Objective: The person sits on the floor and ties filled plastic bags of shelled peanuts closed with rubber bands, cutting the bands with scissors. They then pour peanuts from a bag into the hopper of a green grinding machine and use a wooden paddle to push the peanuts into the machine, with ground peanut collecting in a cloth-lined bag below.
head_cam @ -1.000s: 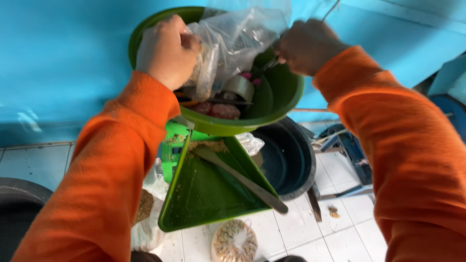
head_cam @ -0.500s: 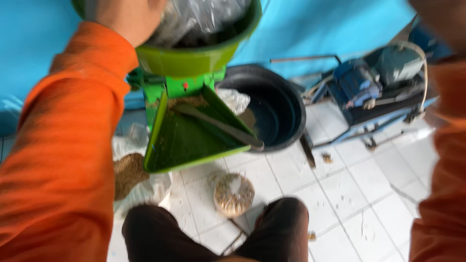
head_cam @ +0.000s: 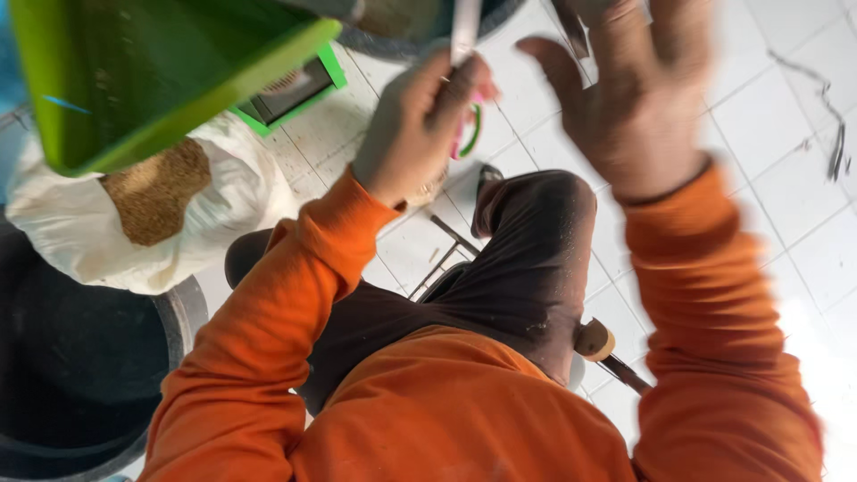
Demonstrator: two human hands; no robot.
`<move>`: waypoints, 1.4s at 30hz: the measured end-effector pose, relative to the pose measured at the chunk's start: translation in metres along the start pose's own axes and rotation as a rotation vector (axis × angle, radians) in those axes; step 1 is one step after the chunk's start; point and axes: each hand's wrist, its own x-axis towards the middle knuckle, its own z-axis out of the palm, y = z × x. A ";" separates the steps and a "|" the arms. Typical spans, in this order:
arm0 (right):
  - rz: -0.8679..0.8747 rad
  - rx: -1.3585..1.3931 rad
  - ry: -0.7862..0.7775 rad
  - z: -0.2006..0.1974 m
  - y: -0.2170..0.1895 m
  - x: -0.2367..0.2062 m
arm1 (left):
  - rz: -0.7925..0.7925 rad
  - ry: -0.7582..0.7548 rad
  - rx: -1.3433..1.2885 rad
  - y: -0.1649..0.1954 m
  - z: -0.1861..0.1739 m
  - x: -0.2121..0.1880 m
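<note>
Looking down from head cam at a seated person in orange long sleeves & dark brown trousers point(head_cam: 527, 259). Left hand point(head_cam: 420, 125) is closed in a grip on a thin pale stick-like tool point(head_cam: 464, 31) w/ a pink-and-green ring-shaped part point(head_cam: 466, 134) showing just below the fingers; exact kind of tool can't be told. Tool sits upper centre, above the raised knee, over the white tiled floor point(head_cam: 777, 116). Right hand point(head_cam: 638, 98) is open, fingers spread, blurred, holding nothing, just beside the tool but apart from it. Upper left: slanted bright green plastic chute point(head_cam: 152, 71) of a machine. Under its low end, a white cloth sack point(head_cam: 214, 214) w/ brown grainy meal point(head_cam: 153, 192) in it. Sack rests on rim of a big black round tub point(head_cam: 80, 357) at lower left. Near the right hip, a small round wooden knob point(head_cam: 596, 341) on a dark rod, against the floor.
</note>
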 end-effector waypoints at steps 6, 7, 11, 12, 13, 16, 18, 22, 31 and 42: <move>0.818 0.779 -0.292 0.091 -0.033 -0.134 | -0.555 0.161 -0.679 -0.113 0.026 -0.022; 0.768 0.662 -0.186 0.098 -0.038 -0.153 | -0.539 0.206 -0.654 -0.133 0.037 -0.024; 0.516 0.505 -0.121 0.128 -0.030 -0.213 | -0.737 0.441 -0.578 -0.213 0.079 -0.039; 0.571 0.531 -0.198 0.136 -0.026 -0.227 | -0.769 0.493 -0.559 -0.232 0.091 -0.044; 0.628 0.559 -0.278 0.145 -0.023 -0.241 | -0.805 0.546 -0.539 -0.250 0.103 -0.050; 0.793 0.698 -0.462 0.178 -0.014 -0.277 | -0.773 0.614 -0.664 -0.300 0.128 -0.070; 0.897 0.786 -0.516 0.201 -0.009 -0.294 | -0.855 0.594 -0.551 -0.327 0.133 -0.076; 1.046 0.825 -0.559 0.233 0.001 -0.313 | -0.342 0.357 0.596 -0.371 0.100 -0.051; 1.174 0.817 -0.867 0.274 0.002 -0.317 | -0.764 0.153 1.171 -0.428 -0.027 -0.060; 0.872 0.605 -1.019 0.350 -0.019 -0.361 | -0.938 0.614 -0.334 -0.479 -0.038 -0.093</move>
